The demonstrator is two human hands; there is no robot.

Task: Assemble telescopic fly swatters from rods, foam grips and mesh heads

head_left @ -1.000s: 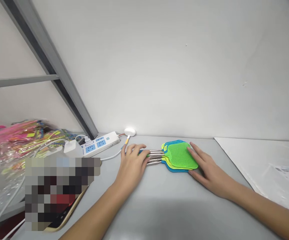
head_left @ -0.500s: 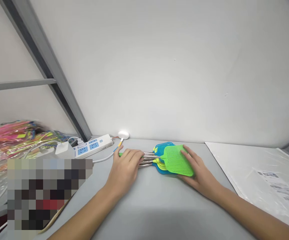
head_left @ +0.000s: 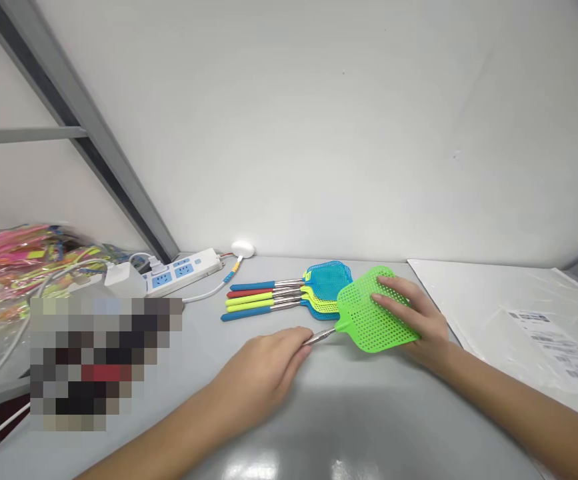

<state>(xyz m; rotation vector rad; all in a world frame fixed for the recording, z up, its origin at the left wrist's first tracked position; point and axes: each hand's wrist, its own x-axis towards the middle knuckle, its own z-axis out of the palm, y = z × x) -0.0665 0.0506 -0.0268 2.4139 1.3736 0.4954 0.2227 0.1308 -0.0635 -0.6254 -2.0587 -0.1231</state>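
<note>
A green fly swatter (head_left: pixel 376 310) is held between my two hands, tilted above the grey table. My left hand (head_left: pixel 273 367) is closed around its handle end, where a short stretch of metal shaft shows; the grip itself is hidden. My right hand (head_left: pixel 421 320) grips the right side of the mesh head, fingers on top and thumb out of sight beneath. Behind it lie several more fly swatters (head_left: pixel 250 295) in a fanned row, with blue, red and yellow grips pointing left. Their overlapping blue and yellow heads (head_left: pixel 327 281) rest just behind the green one.
At the left stand a white power strip (head_left: pixel 183 272) with plugs and a small white round device (head_left: pixel 243 249) on a cable. Plastic-bagged colourful goods (head_left: pixel 33 273) are heaped farther left. A large white plastic package (head_left: pixel 513 313) covers the right. A pixelated patch hides something at lower left.
The green fly swatter has come off the pile, moving toward me and slightly right in both hands. The other swatters' grips, previously behind my left hand, now show.
</note>
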